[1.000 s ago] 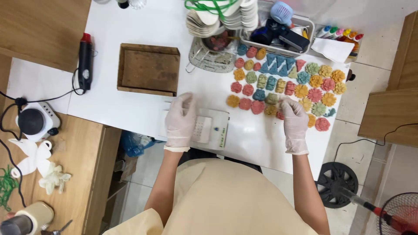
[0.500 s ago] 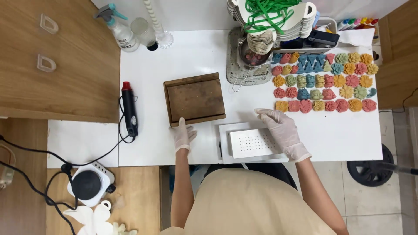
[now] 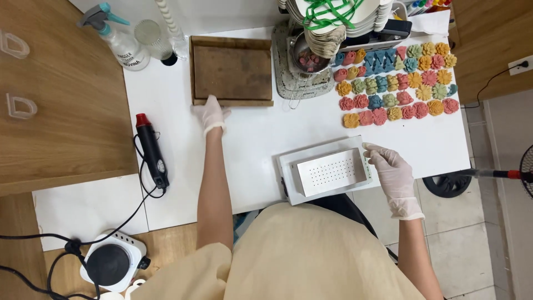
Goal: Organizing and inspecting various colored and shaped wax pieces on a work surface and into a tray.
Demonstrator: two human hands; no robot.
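Note:
My left hand (image 3: 210,113), in a white glove, reaches forward and grips the near left corner of a shallow brown wooden tray (image 3: 232,71) on the white table (image 3: 261,139). My right hand (image 3: 388,169), also gloved, rests against the right end of a white rectangular device with a perforated metal plate (image 3: 327,171) near the table's front edge. Rows of several coloured flower-shaped pieces (image 3: 397,83) lie at the far right of the table, apart from both hands.
A black heat gun with a red tip (image 3: 151,150) lies left of my arm, its cord running to the floor. A spray bottle (image 3: 119,39) and a glass jar (image 3: 149,34) stand at the back left. A small pan (image 3: 305,58) and stacked moulds (image 3: 338,22) sit behind. A hot plate (image 3: 111,262) is lower left.
My left hand has reached forward to the wooden tray's corner. My right hand slid to the right end of the perforated device. The camera view has shifted so the table sits closer and more to the right.

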